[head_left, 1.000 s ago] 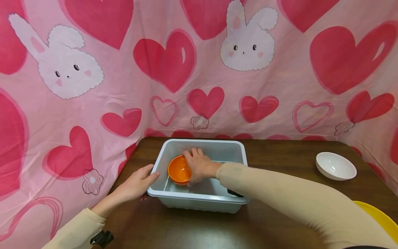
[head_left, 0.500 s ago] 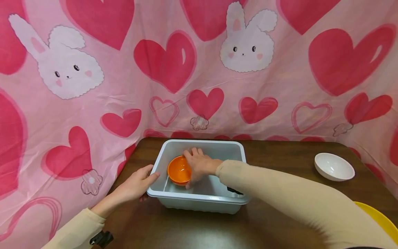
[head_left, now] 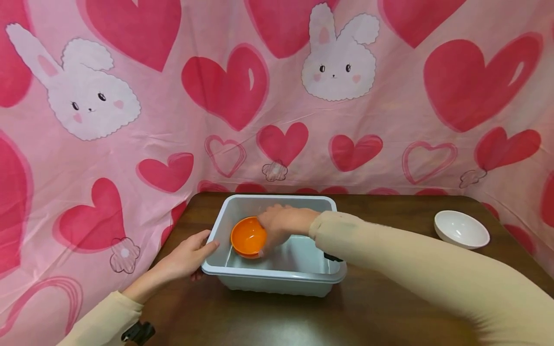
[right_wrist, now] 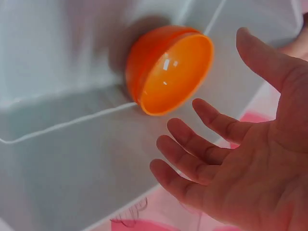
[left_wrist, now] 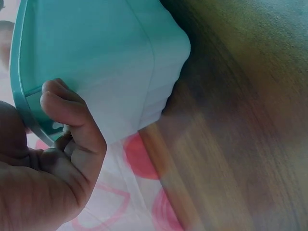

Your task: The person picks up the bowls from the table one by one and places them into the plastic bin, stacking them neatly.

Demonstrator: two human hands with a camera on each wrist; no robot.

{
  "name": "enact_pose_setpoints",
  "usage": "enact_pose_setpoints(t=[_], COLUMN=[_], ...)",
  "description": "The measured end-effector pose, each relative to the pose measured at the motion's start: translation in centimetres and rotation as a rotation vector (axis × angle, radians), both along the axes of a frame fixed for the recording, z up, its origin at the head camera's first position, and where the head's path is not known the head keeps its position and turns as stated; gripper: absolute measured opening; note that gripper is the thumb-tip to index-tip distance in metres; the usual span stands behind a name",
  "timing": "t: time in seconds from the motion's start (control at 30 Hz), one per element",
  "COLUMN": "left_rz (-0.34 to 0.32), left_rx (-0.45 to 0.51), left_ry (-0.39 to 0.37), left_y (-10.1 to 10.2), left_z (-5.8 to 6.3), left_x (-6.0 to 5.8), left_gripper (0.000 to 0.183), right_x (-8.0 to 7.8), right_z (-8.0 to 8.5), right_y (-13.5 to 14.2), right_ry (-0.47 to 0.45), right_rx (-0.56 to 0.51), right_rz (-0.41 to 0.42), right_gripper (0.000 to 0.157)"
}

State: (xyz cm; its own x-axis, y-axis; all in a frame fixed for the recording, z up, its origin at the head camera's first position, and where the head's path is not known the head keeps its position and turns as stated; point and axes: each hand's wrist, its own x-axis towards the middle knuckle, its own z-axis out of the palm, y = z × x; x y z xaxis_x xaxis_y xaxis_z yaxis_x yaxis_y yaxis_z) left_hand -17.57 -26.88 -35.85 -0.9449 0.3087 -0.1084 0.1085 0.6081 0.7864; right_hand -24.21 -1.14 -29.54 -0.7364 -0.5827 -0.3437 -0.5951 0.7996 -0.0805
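A small orange bowl (head_left: 248, 237) sits in the left part of a light grey plastic basin (head_left: 298, 275). The fingers of my right hand (right_wrist: 236, 159) are spread and relaxed beside the bowl, with a gap between them and its rim in the right wrist view. That hand hides part of the bowl's right side in the head view. At the basin's left wall my left hand (head_left: 190, 254) grips the rim, thumb over the top. From the left wrist view its curled fingers (left_wrist: 72, 113) show under the rim.
Over on the right of the dark wooden table (head_left: 389, 211) stands a white bowl (head_left: 461, 229). A pink cloth (head_left: 242, 158) with hearts and rabbits hangs behind and to the left of the table. My right forearm crosses the basin's right rim.
My right hand has come away from the orange bowl, lifting slightly and shifting right. The yellow edge at lower right has dropped out of sight. My left hand stays on the rim.
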Motion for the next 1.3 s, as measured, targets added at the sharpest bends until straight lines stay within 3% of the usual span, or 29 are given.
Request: enact_pose_setpoints(t=[0.07, 0.1, 0.2, 0.3, 0.33, 0.43, 1.03, 1.3], left_rz=[-0.017, -0.059, -0.07, -0.045, -0.003, 0.014, 0.045, 0.05], left_rx=[0.016, 0.049, 0.063, 0.039, 0.005, -0.019, -0.025, -0.026], left_ry=[-0.002, 0.028, 0.034, 0.027, -0.005, -0.007, -0.04, -0.045], left_y=[-0.5, -1.3, -1.9, -1.3, -0.5, 0.1, 0.0, 0.0], left_z=[-0.6, -1.8, -2.4, -1.6, -0.4, 0.5, 0.9, 1.0], left_x=[-0.4, -1.0, -1.5, -1.1, -0.4, 0.0, 0.2, 0.0], left_gripper=[0.045, 0.043, 0.046, 0.043, 0.044, 0.039, 0.04, 0.035], right_x=[0.1, 0.2, 0.5, 0.9, 1.0, 1.2, 2.5, 3.4], right_z=[0.6, 0.8, 1.7, 2.5, 2.7, 3.1, 5.3, 5.2], right_y=[0.3, 0.5, 1.2, 1.8, 2.0, 2.4, 6.2, 9.0], right_ry=[0.013, 0.017, 0.045, 0.055, 0.057, 0.046, 0.089, 0.09], right_rx=[-0.032, -0.05, -0.087, -0.115, -0.124, -0.153, -0.315, -0.43], right_rz=[0.0, -0.001, 0.005, 0.002, -0.001, -0.01, -0.067, -0.087], right_gripper=[0.071, 0.065, 0.05, 0.043, 0.042, 0.042, 0.048, 0.047])
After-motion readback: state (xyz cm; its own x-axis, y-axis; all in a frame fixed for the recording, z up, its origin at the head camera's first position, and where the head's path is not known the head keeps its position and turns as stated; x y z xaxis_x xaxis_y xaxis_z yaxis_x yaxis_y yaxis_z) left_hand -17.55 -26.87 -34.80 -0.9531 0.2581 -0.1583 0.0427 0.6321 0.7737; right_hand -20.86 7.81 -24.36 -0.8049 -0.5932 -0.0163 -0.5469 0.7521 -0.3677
